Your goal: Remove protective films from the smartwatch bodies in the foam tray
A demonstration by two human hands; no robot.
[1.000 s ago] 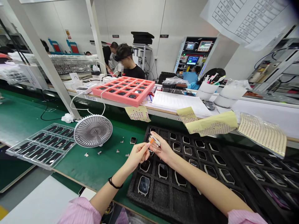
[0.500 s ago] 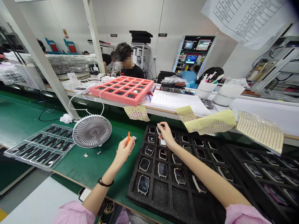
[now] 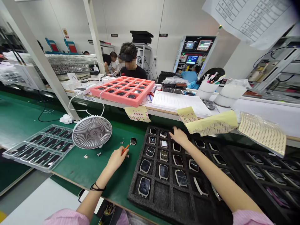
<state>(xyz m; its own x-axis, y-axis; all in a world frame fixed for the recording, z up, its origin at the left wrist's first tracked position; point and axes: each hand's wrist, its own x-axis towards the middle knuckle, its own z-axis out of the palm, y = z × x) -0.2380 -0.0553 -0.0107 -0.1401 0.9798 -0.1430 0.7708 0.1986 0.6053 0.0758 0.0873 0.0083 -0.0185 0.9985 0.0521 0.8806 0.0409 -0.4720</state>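
My left hand (image 3: 117,156) is closed around a thin orange stick (image 3: 125,149), just above the green mat; its exact kind is unclear. Just beyond its fingers, a square smartwatch body (image 3: 133,141) without a strap lies on the mat. A black foam tray (image 3: 161,191) holds several similar watches in its cells. My right hand (image 3: 178,136) reaches over the tray's far row with thumb and forefinger apart, hiding the cell beneath. Directly left of it, a watch (image 3: 163,134) sits slightly tilted in its cell. Another watch (image 3: 164,143) shows a lit white screen.
A round fan (image 3: 92,132) stands left, beside a clear plastic tray (image 3: 42,147) of dark parts. Small pieces (image 3: 99,154) lie on the mat. A pink foam tray (image 3: 140,99) and papers (image 3: 180,101) occupy the shelf. Another black tray (image 3: 243,161) adjoins at right; a person (image 3: 138,72) sits opposite.
The watch held in my right hand now rests in the tray, and that hand has shifted right. My left hand has moved down and left with the stick; a watch now shows on the mat.
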